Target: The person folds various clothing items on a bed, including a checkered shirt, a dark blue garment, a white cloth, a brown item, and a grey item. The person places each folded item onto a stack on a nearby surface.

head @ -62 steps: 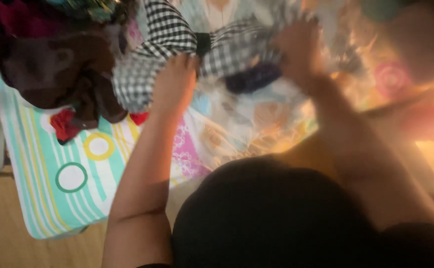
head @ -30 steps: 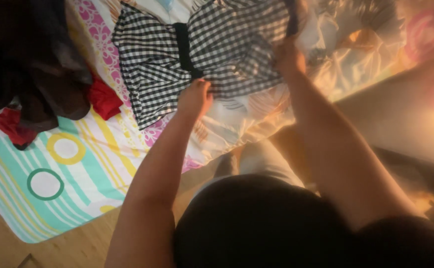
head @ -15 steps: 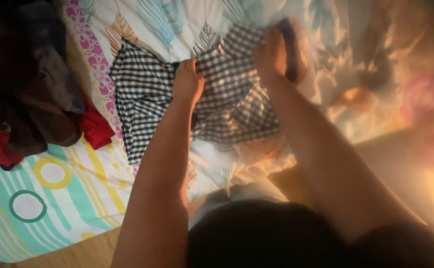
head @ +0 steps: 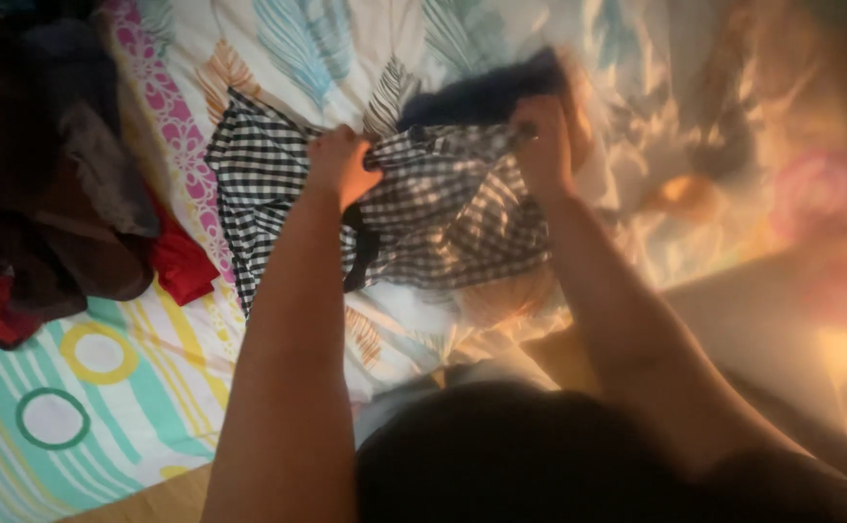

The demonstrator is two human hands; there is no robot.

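checked garment (head: 443,213) | black-white gingham, bunched | left hand (head: 339,165), right hand (head: 542,145) fingers gripping its edge

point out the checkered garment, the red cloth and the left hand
checkered garment (head: 443,218): head view, on its middle panel between the two arms
red cloth (head: 183,263): head view, on its exposed fold beside the dark clothes pile
left hand (head: 339,165): head view, on the back of the fist

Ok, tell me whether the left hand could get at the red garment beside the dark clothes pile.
Probably yes: the red garment lies uncovered on the bedsheet, nothing between. But the left hand is gripping the checked garment and would have to let go.
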